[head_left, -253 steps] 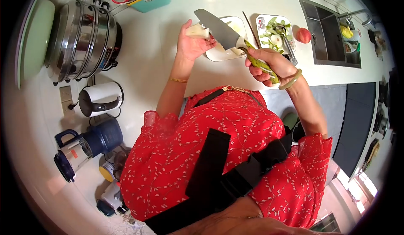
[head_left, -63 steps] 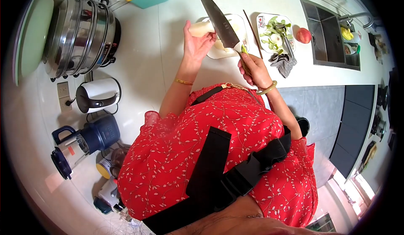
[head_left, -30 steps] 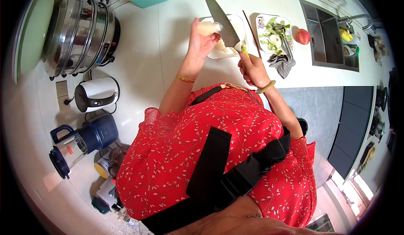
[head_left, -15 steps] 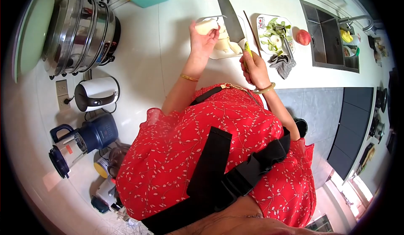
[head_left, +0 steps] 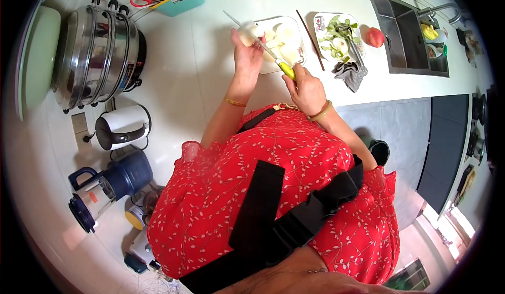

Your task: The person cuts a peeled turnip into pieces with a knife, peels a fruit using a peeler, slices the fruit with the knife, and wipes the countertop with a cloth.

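Observation:
My left hand (head_left: pixel 247 65) is closed around a pale piece of peeled fruit (head_left: pixel 246 38), just above the left edge of a white plate (head_left: pixel 301 57). Pale cut fruit pieces (head_left: pixel 284 32) lie on that plate. My right hand (head_left: pixel 309 90) grips a kitchen knife (head_left: pixel 287 70) by its yellow-green handle. Its blade, seen nearly edge-on, points up and left and crosses the fruit by my left fingers. Whether the edge is in the fruit I cannot tell.
Right of the plate lie brown chopsticks (head_left: pixel 310 40), a dish (head_left: pixel 319 24) of green peels with a peeler (head_left: pixel 357 56), a grey cloth (head_left: pixel 351 76) and a peach (head_left: pixel 374 37). Beyond is the sink (head_left: pixel 398 63). A steamer (head_left: pixel 79 57), kettle (head_left: pixel 120 131) and teal basket (head_left: pixel 188 2) stand left.
The knife has swung left from over the plate, its broad side turning edge-on, and now lies across the held fruit. My left hand keeps the fruit; the whole view has shifted slightly.

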Demonstrator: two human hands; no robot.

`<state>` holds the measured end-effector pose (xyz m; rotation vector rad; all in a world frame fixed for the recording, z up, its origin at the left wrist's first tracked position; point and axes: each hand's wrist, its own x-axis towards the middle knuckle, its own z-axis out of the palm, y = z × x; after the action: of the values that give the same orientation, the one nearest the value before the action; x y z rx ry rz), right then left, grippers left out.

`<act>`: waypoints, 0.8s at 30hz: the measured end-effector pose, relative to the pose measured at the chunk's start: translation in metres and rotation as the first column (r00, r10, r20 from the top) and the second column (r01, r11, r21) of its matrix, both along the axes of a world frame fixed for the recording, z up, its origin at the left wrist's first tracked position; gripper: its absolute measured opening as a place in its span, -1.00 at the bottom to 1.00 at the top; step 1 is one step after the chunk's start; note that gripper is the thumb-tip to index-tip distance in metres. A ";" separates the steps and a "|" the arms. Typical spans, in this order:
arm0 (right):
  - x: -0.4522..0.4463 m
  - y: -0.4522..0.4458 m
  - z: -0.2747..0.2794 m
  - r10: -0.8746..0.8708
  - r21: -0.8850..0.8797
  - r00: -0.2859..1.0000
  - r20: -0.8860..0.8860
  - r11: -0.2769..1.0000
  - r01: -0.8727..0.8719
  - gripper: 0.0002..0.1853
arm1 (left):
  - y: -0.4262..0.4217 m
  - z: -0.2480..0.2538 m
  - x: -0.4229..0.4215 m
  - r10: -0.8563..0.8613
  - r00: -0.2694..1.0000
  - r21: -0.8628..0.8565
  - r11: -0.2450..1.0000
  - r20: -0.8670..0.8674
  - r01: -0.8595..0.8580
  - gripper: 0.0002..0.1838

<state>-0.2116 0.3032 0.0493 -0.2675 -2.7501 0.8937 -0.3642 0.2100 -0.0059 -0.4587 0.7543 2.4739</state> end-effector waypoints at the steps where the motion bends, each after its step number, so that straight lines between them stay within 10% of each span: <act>1: 0.000 0.000 0.000 0.004 -0.009 1.000 0.000 1.000 -0.004 -0.75 | 0.000 0.001 0.001 0.012 0.999 -0.027 1.000 -0.030 -0.013 -0.39; 16: -0.010 -0.006 -0.049 -0.041 -0.102 0.999 -0.010 0.994 0.040 -0.72 | 0.007 -0.016 0.022 0.014 0.995 -0.215 0.976 -0.096 -0.034 -0.51; 24: -0.002 0.012 -0.029 -0.078 -0.661 0.908 0.411 0.661 0.356 -0.67 | -0.017 -0.023 0.007 -0.035 0.999 -0.048 0.998 -0.020 0.034 -0.47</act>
<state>-0.2139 0.3152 0.0201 -0.9680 -2.3845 2.0002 -0.3573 0.1928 -0.0292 -0.4344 0.8237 2.4365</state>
